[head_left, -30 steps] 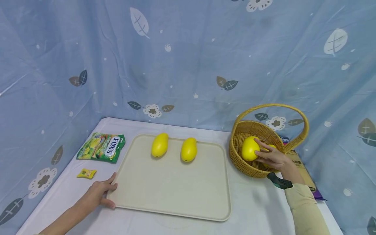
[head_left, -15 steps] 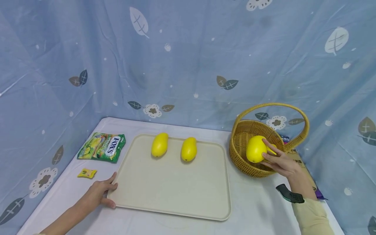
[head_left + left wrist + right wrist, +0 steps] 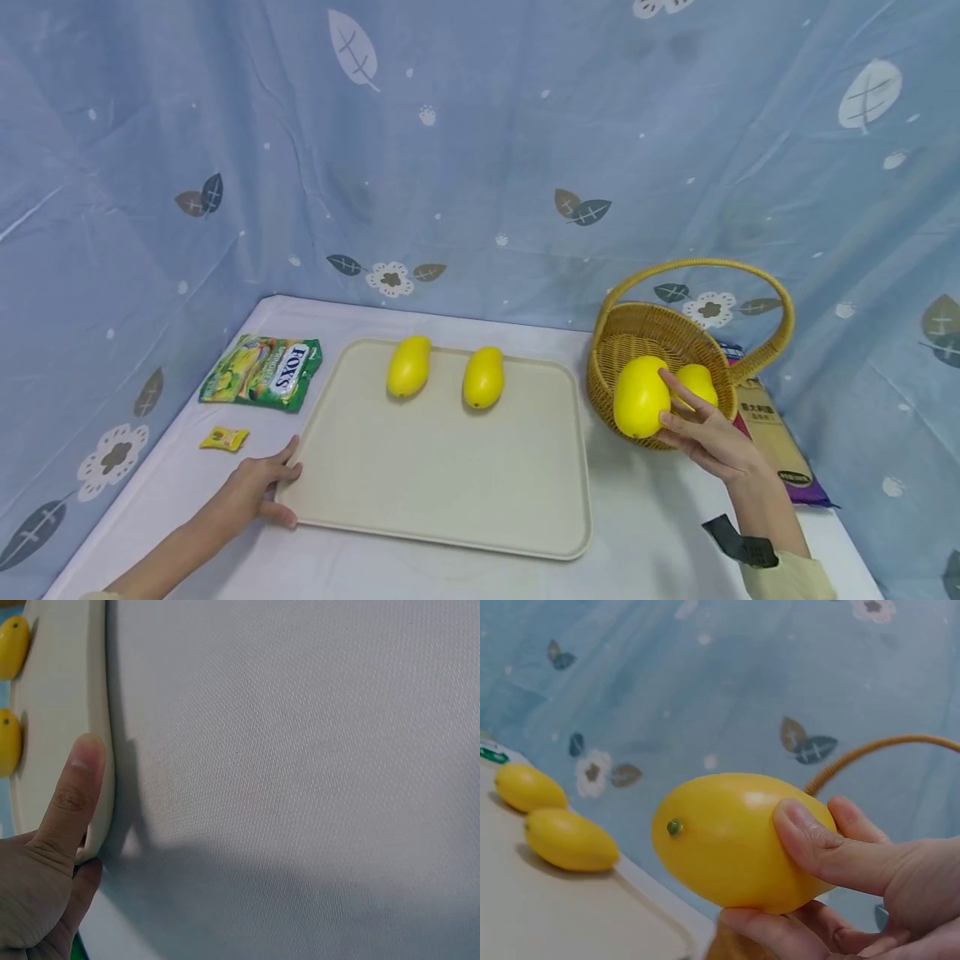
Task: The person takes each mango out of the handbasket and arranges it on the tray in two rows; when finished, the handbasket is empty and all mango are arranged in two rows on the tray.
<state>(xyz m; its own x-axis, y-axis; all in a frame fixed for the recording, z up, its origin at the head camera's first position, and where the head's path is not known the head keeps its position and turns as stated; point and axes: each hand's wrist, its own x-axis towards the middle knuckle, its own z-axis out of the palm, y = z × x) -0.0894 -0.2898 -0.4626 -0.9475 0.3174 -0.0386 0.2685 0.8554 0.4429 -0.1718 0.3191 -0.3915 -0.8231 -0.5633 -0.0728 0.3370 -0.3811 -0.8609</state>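
Right-hand grip (image 3: 708, 435) holds yellow oval fruit (image 3: 640, 400), long axis near-to-far, above near-left side of golden wicker basket (image 3: 647, 321); beige rectangular tray (image 3: 442, 475) lies left, left hand (image 3: 253, 485) holding near-left corner.

Raising a yellow fruit (image 3: 642, 397) in the right hand (image 3: 708, 440), from deeper inside the wicker basket (image 3: 651, 321) to above its near rim. Looming larger in the head view. Uncovering more of the second yellow fruit (image 3: 697, 382) within and the tan packet (image 3: 772, 433) alongside than half a second ago.
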